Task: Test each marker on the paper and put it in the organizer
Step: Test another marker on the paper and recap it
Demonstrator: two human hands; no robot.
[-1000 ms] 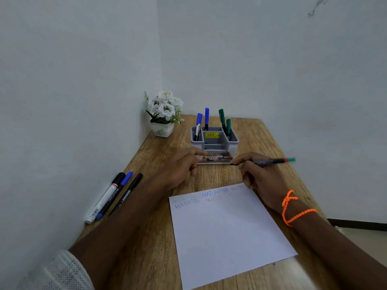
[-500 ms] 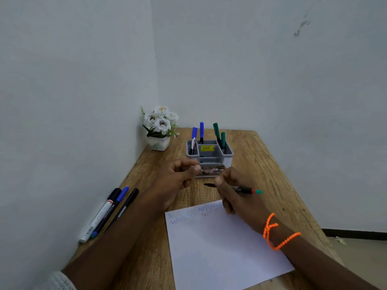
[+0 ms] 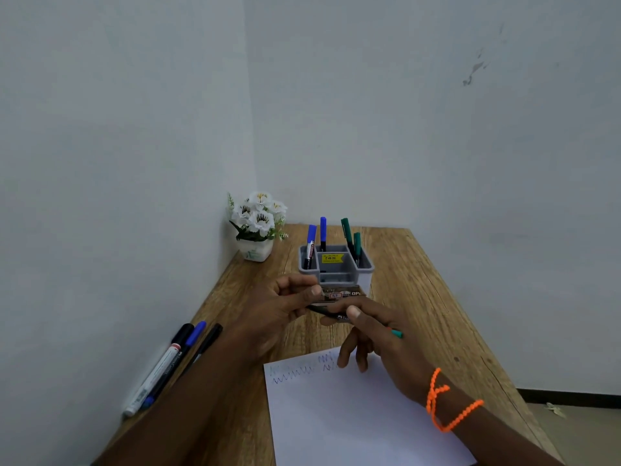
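The sheet of paper lay nearest, its near edge cut off by the frame, with faint zigzag scribbles along its far edge, partly behind the right hand. That hand pinched a slim green-ended marker between thumb and forefinger above the table, other fingers hanging loose over the paper. The left hand curled its fingers at the marker's dark tip end; whether it held a cap could not be told. The wooden table sat in a corner of pale walls. Three markers lay at the left edge. Beyond the hands stood the grey organizer, its front label partly hidden, holding two blue-capped and two green-capped markers. A potted white flower stood farthest.
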